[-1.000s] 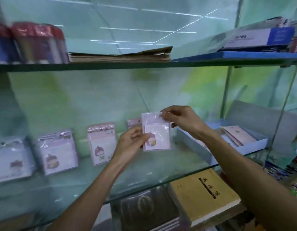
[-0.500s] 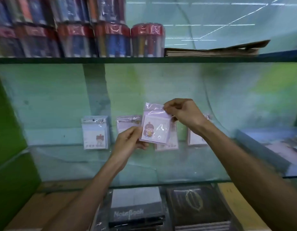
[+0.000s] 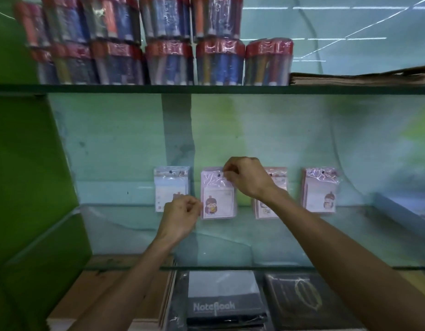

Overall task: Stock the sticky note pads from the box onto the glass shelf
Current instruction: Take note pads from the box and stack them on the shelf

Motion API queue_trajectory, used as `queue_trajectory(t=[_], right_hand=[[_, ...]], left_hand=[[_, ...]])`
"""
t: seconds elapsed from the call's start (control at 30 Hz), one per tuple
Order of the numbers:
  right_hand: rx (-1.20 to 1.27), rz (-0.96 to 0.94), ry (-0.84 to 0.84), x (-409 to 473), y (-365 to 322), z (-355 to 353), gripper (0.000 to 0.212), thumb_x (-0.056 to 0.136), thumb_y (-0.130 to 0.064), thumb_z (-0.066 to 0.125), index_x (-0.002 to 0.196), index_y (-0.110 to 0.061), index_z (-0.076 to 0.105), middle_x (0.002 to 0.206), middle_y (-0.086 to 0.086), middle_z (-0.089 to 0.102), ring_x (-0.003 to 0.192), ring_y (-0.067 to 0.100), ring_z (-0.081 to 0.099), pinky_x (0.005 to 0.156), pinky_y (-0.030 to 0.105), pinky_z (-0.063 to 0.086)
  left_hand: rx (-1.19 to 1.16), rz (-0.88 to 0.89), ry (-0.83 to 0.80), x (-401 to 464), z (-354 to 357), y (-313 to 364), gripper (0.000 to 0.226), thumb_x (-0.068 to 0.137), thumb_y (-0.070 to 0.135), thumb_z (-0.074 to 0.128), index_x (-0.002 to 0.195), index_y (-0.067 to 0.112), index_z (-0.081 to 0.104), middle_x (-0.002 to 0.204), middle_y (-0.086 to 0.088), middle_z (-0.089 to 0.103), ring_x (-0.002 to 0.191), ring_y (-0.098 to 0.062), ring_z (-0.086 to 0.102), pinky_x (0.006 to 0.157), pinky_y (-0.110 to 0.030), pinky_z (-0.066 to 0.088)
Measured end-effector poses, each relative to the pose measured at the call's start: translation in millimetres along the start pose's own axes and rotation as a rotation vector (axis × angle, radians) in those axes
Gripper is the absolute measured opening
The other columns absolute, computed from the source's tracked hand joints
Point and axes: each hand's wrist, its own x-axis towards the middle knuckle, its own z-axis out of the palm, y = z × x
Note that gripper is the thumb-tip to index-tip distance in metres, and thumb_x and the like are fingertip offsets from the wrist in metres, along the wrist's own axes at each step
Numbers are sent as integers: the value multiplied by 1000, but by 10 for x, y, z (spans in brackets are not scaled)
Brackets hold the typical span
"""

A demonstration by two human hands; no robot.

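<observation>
Pad (image 3: 218, 199) in clear wrap with cartoon girl is standing upright against the back wall on the glass shelf (image 3: 230, 244), second in a row of four. Your right hand (image 3: 247, 177) is pinching its top right corner; your left hand (image 3: 180, 216) is pinching its lower left edge, fingers curled. Blue-white pad (image 3: 169, 185) is standing just left, pink pads (image 3: 278, 185) and (image 3: 320, 192) to the right. Marker packs (image 3: 168, 60) are sitting on the upper shelf (image 3: 135, 89), notebooks (image 3: 221, 297) below.

A pale teal wall (image 3: 125, 144) backs the shelving, with a green side panel (image 3: 27, 163) at left.
</observation>
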Motion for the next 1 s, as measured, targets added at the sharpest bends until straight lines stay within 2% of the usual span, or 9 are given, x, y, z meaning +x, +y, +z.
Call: queue_trajectory(t=[0.07,0.17,0.3,0.43,0.53,0.6,0.67,0.77,1.0], right_hand=[[-49,-5,12,10,-7,51,17,89,-9,56,96,-11,71,98,7,73,90,23,64,82,34,53],[-112,-14,39,21,6,102,18,87,-9,55,95,-10,71,99,11,70,90,28,63,79,40,54],[-164,-73,102,3,45,83,16,88,-13,58,98,-11,70,100,10,65,90,30,61,79,42,53],[-133,-108,177,-87,180,-130,17,90,-16,59,102,-12,70,101,9,65,89,24,61,81,34,51],[-73,-105,217,-269,340,-384,13,89,-15,60,96,-14,72,93,3,68,77,14,60,77,23,47],[-40,-81,235,-442,484,-564,10,88,-13,62,90,-14,72,87,-1,69,73,10,57,71,12,42],[-18,-43,250,-629,673,-733,9,88,-14,63,89,-14,71,84,-4,70,72,6,57,69,4,38],[16,48,282,-897,1024,-972,8,88,-15,65,89,-15,72,84,-6,72,79,4,60,68,0,37],[-13,211,324,-1413,1790,-1533,8,87,-16,66,91,-15,72,83,-3,73,77,7,64,69,3,41]], left_hand=[[31,-1,-4,33,14,-18,13,91,15,61,89,16,74,83,6,73,75,-2,67,74,-18,54],[68,1,23,63,44,-4,11,91,16,61,92,15,72,84,6,71,74,-1,63,61,0,42],[52,49,86,42,53,76,3,92,14,62,92,13,64,79,7,62,69,-2,55,58,-2,39],[-123,130,89,14,120,250,3,93,13,61,91,14,63,78,5,66,69,-1,61,61,-8,44],[-222,199,16,-2,319,409,3,93,18,62,92,20,64,82,3,68,75,-13,64,67,-26,57],[-259,237,-24,-6,523,548,5,92,21,63,89,25,64,79,7,67,75,-20,63,69,-35,58],[-325,256,-65,-19,756,731,7,92,20,64,88,26,65,78,11,67,73,-18,63,69,-33,56],[-399,285,-136,-32,1131,1025,10,92,15,64,87,23,66,74,10,67,67,-15,63,59,-22,51],[-498,266,-280,-42,2016,1592,7,92,15,63,89,20,66,69,9,65,56,-6,58,53,-18,46]])
